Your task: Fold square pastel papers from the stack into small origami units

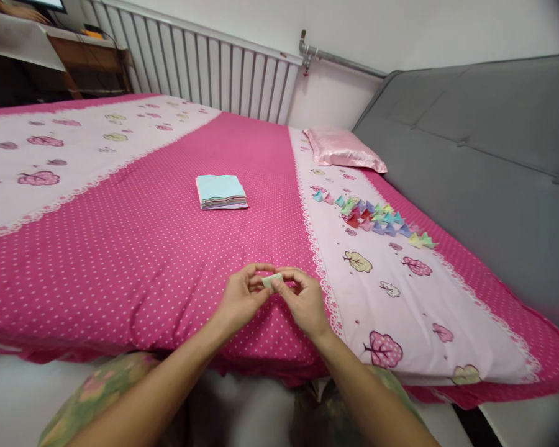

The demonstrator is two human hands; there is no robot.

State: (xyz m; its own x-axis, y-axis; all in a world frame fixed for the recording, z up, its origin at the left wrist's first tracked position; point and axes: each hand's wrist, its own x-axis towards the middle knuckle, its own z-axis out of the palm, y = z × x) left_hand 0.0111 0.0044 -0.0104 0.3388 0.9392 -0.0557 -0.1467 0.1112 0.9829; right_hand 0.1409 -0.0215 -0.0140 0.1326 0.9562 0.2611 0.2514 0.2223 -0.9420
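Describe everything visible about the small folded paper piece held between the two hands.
The small pale green folded paper piece is pinched from both sides: the left hand grips its left end, the right hand its right end. It looks like thin paper, folded into a compact form, and fingers hide much of it. It is held just above the near edge of the pink polka-dot bedsheet, not resting on it. Its exact folds are too small to tell.

A pink dotted bed (pixel 135 248) carries a paper stack (pixel 221 192), a pink pillow (pixel 342 149) and what look like folded paper shapes (pixel 375 216).
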